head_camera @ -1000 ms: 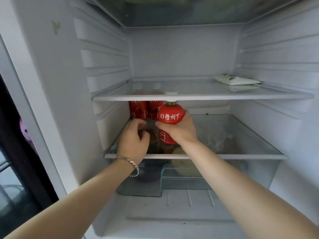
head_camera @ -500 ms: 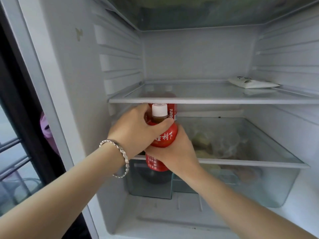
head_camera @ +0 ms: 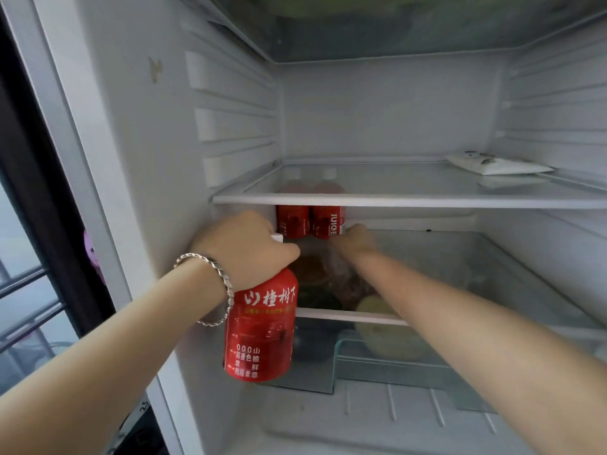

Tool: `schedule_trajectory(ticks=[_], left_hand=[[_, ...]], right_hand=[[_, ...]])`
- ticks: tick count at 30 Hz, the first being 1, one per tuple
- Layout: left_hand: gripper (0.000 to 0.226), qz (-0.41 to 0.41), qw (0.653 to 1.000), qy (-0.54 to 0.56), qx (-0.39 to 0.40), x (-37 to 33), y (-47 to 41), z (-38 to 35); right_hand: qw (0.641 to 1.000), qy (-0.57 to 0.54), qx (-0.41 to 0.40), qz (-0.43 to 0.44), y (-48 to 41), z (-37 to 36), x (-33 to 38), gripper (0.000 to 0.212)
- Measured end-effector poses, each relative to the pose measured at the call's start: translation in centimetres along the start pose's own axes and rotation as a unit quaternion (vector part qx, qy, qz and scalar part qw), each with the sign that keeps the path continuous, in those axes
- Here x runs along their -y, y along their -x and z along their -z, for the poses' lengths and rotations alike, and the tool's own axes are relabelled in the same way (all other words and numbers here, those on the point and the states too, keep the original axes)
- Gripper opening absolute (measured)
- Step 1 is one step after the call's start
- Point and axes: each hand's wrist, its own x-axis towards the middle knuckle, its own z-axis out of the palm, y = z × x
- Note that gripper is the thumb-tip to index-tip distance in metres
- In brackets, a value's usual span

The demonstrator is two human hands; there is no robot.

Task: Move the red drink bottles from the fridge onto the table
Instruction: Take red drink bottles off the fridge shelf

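Note:
My left hand grips a red drink bottle by its top and holds it in front of the fridge's left wall, clear of the shelves. Two more red bottles stand side by side at the back left of the middle shelf, their caps showing through the glass shelf above. My right hand reaches in and touches the lower right side of the right-hand bottle; I cannot tell whether its fingers close on it.
A glass shelf runs just above the bottles, with a white packet at its right. Bagged food lies on the middle shelf behind its front edge. A clear drawer sits below. The fridge's left frame is close by.
The bottle passed from my right hand to my left, which now holds it lower and nearer the fridge front. My right hand has let go and reached back to the bottles at the rear.

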Motion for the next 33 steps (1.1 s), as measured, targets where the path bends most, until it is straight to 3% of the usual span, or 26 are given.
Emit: schedule_trajectory(ticks=[3, 6, 10, 13, 18, 24, 28, 31, 33], left_hand=[[0.041, 0.009, 1.000, 0.005, -0.009, 0.0, -0.3, -0.2], [0.042, -0.004, 0.999, 0.001, -0.038, 0.2, -0.2, -0.6], [0.037, -0.019, 0.997, -0.026, -0.069, 0.4, 0.0, -0.8], [0.034, -0.022, 0.996, -0.033, -0.075, 0.7, 0.2, -0.8], [0.033, -0.035, 0.999, 0.030, -0.029, 0.7, 0.6, -0.2], [0.023, -0.064, 0.997, 0.049, 0.015, 0.9, 2.0, -0.5], [0.022, -0.075, 0.993, 0.061, 0.062, 0.7, 2.8, -1.3], [0.031, -0.058, 0.996, 0.053, 0.035, 0.5, 3.4, -1.6], [0.040, -0.040, 0.998, 0.056, 0.010, 0.6, 3.9, -1.3]], right_hand=[[0.998, 0.037, 0.034, -0.029, -3.3, -1.8, 0.3, 0.088], [0.998, -0.023, 0.026, -0.054, -5.2, -3.3, 0.4, 0.112], [0.991, -0.127, -0.036, -0.034, -6.2, -3.9, 0.2, 0.099], [0.992, -0.114, -0.058, -0.007, -5.9, -4.1, 0.1, 0.088], [0.998, -0.059, 0.013, 0.023, -1.7, -1.8, 0.0, 0.081], [0.997, -0.003, 0.058, 0.057, 7.3, 0.1, -1.1, 0.098], [0.986, -0.127, 0.036, 0.104, 9.7, 0.5, -1.0, 0.096], [0.971, -0.189, 0.005, 0.146, 10.4, 0.7, -0.6, 0.073], [0.967, -0.192, -0.012, 0.168, 11.1, 0.7, -0.5, 0.069]])
